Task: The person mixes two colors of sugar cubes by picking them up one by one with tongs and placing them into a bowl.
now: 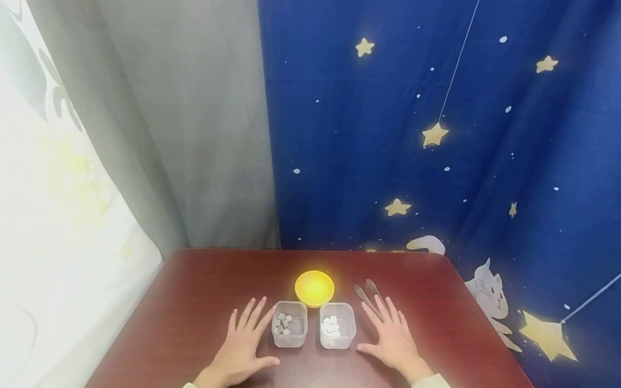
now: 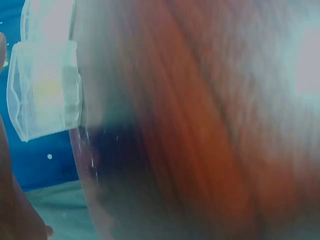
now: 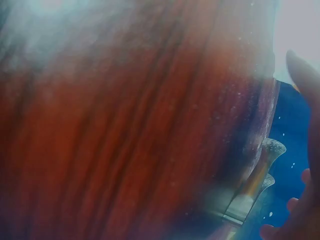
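My left hand (image 1: pixel 241 345) is spread with straight fingers beside the left clear plastic container (image 1: pixel 290 340), which holds several small greyish cubes (image 1: pixel 282 323). To the right of the right clear container (image 1: pixel 337 342) is my right hand (image 1: pixel 392 337), its fingers also spread and holding nothing. Several small white pieces (image 1: pixel 331 327) lie in that container. Two metal utensils (image 1: pixel 361 293) with rounded, flared ends lie just beyond the right fingertips; their other ends are partly hidden by the hand. The right wrist view also shows the flared utensil ends (image 3: pixel 273 146).
Behind the two containers stands a yellow bowl (image 1: pixel 314 288). All of it is on a dark red-brown table (image 1: pixel 218 275) with rounded far corners. A grey curtain (image 1: pixel 208 134) and a blue star-patterned curtain (image 1: pixel 349 134) hang behind the table.
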`<state>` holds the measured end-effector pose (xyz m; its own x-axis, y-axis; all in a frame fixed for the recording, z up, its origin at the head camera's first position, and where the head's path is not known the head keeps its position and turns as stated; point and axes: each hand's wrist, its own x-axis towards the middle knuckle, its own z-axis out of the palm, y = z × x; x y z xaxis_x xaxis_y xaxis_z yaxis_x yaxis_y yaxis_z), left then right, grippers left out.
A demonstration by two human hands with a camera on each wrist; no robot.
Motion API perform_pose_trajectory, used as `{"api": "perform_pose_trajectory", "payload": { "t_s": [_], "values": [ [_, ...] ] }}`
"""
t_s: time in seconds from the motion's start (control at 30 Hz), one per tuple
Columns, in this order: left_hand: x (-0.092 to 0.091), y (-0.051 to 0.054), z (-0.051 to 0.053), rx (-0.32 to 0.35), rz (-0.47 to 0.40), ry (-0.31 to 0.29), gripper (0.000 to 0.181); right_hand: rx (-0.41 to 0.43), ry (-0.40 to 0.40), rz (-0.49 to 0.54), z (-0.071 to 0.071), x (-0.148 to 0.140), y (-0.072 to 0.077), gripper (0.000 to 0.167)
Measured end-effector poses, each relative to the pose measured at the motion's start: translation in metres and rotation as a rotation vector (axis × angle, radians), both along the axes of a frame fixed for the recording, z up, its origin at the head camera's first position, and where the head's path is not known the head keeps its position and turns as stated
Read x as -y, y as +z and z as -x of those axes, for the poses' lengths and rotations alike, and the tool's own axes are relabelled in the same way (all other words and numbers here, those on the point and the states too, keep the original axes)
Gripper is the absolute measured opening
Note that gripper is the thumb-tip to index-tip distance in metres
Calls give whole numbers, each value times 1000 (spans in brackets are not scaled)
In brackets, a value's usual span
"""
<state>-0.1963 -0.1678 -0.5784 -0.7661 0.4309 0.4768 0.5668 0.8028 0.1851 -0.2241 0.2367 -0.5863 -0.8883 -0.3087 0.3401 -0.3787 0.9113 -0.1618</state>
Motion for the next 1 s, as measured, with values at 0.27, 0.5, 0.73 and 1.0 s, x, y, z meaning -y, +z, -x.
{"api": "perform_pose_trajectory", "payload": {
  "t_s": [0.27, 0.5, 0.73, 1.0],
  "values": [
    [-18, -1, -5, -31, -80, -30, 114, 4, -21, 21, 3, -4, -6, 105],
    [-34, 3, -7, -26, -108, -45, 113, 62, -57, 63, 1, -1, 0, 105],
    [-46, 5, -5, -41, -126, -67, 112, 98, -79, 68, 2, -1, 1, 106],
    [-56, 7, -3, -53, -187, -88, 110, 88, -88, 77, 8, -5, -2, 105]
  ]
}}
